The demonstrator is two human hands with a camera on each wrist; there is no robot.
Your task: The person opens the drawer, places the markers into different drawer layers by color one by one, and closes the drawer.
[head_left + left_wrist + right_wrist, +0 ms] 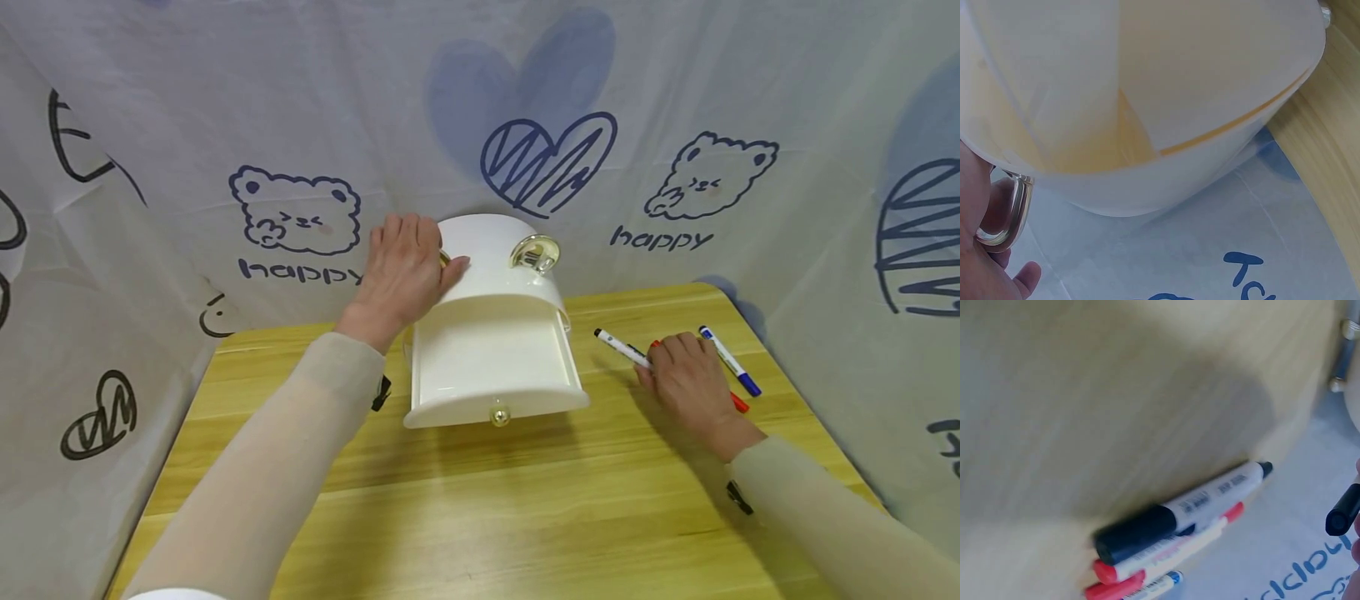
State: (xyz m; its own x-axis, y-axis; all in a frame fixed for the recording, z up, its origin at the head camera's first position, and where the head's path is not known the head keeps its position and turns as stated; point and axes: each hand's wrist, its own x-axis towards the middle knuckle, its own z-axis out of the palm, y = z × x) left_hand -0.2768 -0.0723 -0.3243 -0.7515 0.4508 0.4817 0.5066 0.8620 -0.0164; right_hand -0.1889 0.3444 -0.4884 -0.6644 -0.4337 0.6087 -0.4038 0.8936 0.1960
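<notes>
A white rounded box (487,242) stands at the back of the table, its drawer (491,350) pulled out towards me by a gold knob (500,414). My left hand (405,267) grips the ring handle (1021,209) on the box's left side; its fingers pass through the ring. To the right, my right hand (686,383) holds a white marker (622,347) with a black end, also at the right edge of the right wrist view. Beneath that hand lie a black-capped marker (1191,509) and red markers (1147,565), largely covered in the head view.
A blue-capped marker (729,360) lies just right of my right hand. The box's other ring handle (536,252) is gold, on its upper right. The wooden table (480,508) meets printed white cloth (330,108) at the back and both sides.
</notes>
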